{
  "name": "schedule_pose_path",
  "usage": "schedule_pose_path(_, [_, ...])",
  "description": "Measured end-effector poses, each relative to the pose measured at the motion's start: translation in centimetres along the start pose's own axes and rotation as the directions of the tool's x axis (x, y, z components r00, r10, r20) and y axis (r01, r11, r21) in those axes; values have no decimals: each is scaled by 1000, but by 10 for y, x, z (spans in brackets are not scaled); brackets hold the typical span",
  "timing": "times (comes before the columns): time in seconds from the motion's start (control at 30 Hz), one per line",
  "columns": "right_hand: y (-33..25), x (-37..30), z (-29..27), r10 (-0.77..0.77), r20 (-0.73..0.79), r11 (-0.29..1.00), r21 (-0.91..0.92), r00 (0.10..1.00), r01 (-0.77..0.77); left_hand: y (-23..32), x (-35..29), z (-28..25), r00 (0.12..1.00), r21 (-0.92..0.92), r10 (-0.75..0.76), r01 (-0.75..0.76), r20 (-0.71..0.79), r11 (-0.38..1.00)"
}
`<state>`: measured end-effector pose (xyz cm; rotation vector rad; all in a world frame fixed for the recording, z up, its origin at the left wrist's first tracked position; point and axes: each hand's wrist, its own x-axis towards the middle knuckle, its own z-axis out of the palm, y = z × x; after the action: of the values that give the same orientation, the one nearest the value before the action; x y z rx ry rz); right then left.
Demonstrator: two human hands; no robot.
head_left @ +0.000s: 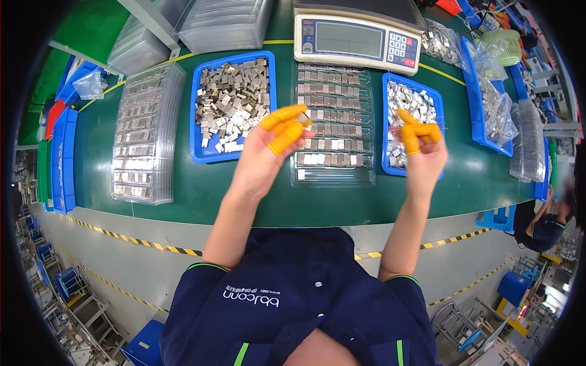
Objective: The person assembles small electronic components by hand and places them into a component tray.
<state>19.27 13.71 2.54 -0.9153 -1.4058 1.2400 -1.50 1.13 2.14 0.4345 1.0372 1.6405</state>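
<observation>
My left hand (268, 141), with yellow finger cots, is over the left edge of a clear plastic tray (336, 178). Its fingers are pinched around a small metal block (304, 119). Rows of small silver blocks (329, 144) lie in that tray. Over a blue bin (412, 171) to the right, my right hand (424, 145) has its yellow-covered fingers bent and drawn together; what sits between them is hidden. Small white and silver parts (412, 104) fill this bin. Left of the clear tray, a larger blue bin (201, 152) contains a heap of metal blocks (232, 91).
A digital scale (357, 39) stands behind the clear tray. Stacked filled trays (146, 134) occupy the left side, with empty clear trays (226, 24) behind. Another blue bin (479, 116) holds plastic bags (497, 113) at right. The green table's (293, 210) front edge is near my body.
</observation>
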Motion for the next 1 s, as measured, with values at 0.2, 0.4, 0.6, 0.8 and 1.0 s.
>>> schedule_pose_path(0.2, [2,-43,38,71,115,994,77,991,-80,-31,-19,10,969,-85,-203,216,141,973])
schedule_pose_path(0.4, [17,-32,15,295,-24,916,290,955,-276,-30,-24,7,967,-85,-217,229,131,970])
schedule_pose_path(0.6, [26,21,-40,1,-266,994,-104,964,-30,-31,-21,4,980,94,-180,172,87,981])
schedule_pose_path(0.8, [28,38,-63,-193,-177,656,-754,965,-8,-41,-20,12,947,291,-234,165,221,942])
schedule_pose_path(1.0, [29,47,-79,-195,-121,797,-598,973,86,-23,-13,25,900,340,-395,318,186,885])
